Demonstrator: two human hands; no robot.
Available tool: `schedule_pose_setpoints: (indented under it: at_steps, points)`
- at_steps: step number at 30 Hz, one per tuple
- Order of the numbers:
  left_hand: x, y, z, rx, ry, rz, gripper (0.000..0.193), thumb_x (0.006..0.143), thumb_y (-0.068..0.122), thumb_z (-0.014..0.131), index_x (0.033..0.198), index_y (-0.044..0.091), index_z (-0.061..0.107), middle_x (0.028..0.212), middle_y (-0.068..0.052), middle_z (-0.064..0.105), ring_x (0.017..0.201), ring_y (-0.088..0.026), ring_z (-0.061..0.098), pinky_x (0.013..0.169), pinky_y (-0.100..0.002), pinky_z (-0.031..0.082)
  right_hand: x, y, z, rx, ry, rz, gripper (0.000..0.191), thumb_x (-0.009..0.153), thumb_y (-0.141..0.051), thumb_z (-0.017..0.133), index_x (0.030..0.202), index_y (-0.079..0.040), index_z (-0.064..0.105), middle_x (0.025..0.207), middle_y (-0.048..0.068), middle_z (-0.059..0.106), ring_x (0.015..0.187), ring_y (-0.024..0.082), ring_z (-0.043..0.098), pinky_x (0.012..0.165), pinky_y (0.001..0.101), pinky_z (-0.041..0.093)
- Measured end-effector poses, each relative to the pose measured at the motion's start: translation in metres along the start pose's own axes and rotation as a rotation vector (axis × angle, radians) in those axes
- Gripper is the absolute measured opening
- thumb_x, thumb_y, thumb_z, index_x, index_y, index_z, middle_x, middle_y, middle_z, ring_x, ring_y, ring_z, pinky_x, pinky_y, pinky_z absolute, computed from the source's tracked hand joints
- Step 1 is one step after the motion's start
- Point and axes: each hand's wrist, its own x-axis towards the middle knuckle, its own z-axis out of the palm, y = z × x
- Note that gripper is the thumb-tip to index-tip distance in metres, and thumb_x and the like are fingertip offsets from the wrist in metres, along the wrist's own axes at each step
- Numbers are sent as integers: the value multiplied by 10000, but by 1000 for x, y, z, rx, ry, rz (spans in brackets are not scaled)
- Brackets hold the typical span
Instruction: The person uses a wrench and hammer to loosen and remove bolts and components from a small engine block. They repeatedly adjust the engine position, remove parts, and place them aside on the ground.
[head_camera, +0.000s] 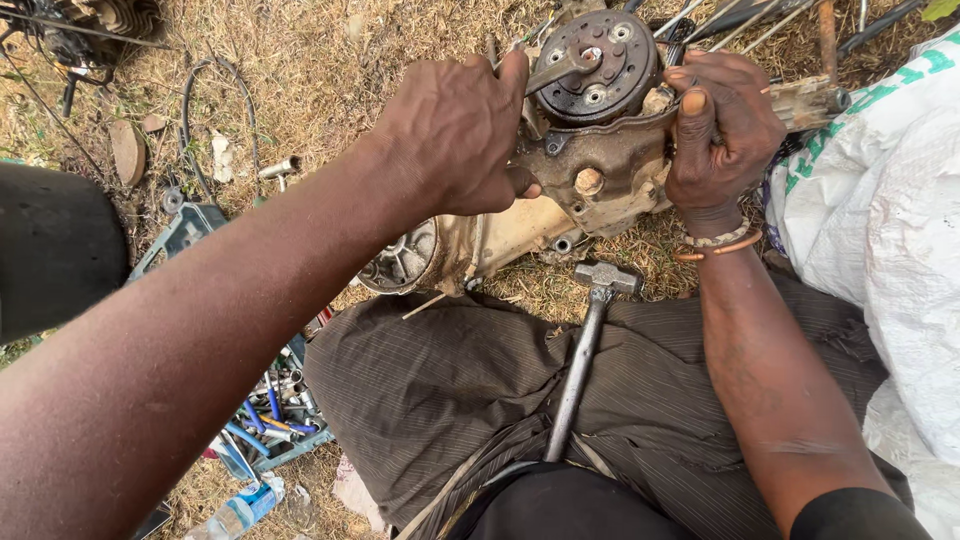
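1. Single head-worn view, looking steeply down from above the person's lap.
2. Close range: forearms enter from the bottom edge.
3. Faces forward over dry grass ground (320, 80).

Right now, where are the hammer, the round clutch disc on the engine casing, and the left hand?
hammer (585, 345), head view, on its metal handle.
clutch disc (615, 60), head view, on its dark face.
left hand (455, 130), head view, on the back of the hand.

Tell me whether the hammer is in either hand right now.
No: the hammer lies on the person's lap, while the left hand and right hand both grip the greasy engine casing.
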Motion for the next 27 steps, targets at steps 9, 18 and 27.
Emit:
schedule_pose_setpoints:
  at_steps: [9,18,27]
  points:
    - [-11,13,-5,-101,100,-58,861,826,646,769,1226,-47,448,663,-20,468,558,-144,492,417,-305,417,-1,1,3,1,39,-15,439,1167,-394,602,1076,-14,805,1040,125,777,1113,305,739,1042,429,562]
    - [-11,29,20,-163,378,-45,680,819,292,813,1252,-90,453,647,-35,542,545,-171,581,416,-345,478,-5,4,1,3,26,-32,447,1169,-383,600,1079,3,806,1052,139,781,1136,306,725,1051,445,549]
    - [-26,152,-18,-824,885,322,303,847,-16,598,1139,9,521,977,-230,699,667,-320,731,430,-415,509,4,-31,-25,-46,-179,45,451,1154,-398,623,1264,27,723,1280,195,703,1252,379,674,1120,502,532]
